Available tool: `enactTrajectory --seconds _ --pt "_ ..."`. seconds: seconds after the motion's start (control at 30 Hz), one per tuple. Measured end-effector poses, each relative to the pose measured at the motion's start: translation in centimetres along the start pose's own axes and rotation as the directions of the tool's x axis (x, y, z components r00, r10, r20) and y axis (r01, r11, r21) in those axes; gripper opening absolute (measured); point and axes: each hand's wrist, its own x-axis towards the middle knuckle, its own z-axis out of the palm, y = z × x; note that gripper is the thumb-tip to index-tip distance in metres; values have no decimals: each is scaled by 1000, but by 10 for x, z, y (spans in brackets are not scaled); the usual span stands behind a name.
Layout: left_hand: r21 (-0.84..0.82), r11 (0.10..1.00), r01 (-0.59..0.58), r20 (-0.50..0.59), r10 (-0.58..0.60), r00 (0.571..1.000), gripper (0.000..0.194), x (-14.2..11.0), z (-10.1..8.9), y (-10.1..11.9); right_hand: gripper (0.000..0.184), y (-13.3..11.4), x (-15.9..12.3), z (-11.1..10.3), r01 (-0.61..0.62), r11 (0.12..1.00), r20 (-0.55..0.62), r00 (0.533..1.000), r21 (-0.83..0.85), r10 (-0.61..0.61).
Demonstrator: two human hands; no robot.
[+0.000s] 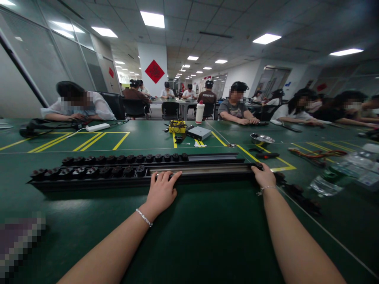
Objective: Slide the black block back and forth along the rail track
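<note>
Two long black metal channels lie side by side on the green table. The near channel [204, 177] has a row of black power sockets [105, 172] in its left part, and its right part shows a bare metallic inside. The far channel [213, 157] bears a similar row of sockets [130, 158]. My left hand [162, 193] rests with spread fingers on the near channel's front edge, just right of the sockets. At the near channel's right end, my right hand [265, 177] pinches a black piece; whether this is a loose socket or the channel's end cannot be told.
Loose black parts [302, 199] and a plastic bottle [328, 177] lie right of my right hand. Beyond the channels are a metal bowl [262, 139], a grey box [199, 133], a yellow item [177, 126] and a white bottle [199, 112]. Several people sit around the tables.
</note>
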Motion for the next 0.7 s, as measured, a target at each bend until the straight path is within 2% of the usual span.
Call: enactTrajectory --seconds 0.17,0.4,0.7 --pt "-4 1000 1 -1 -1 1000 60 0 -1 0 52 0 0 0 -30 1000 10 999 2 30" --pt "-3 1000 5 4 -5 1000 60 0 0 0 49 2 1 1 36 999 -33 999 37 -35" --pt "3 1000 -2 3 2 1000 60 -1 -1 0 53 -2 -2 -2 -57 998 30 998 20 56"
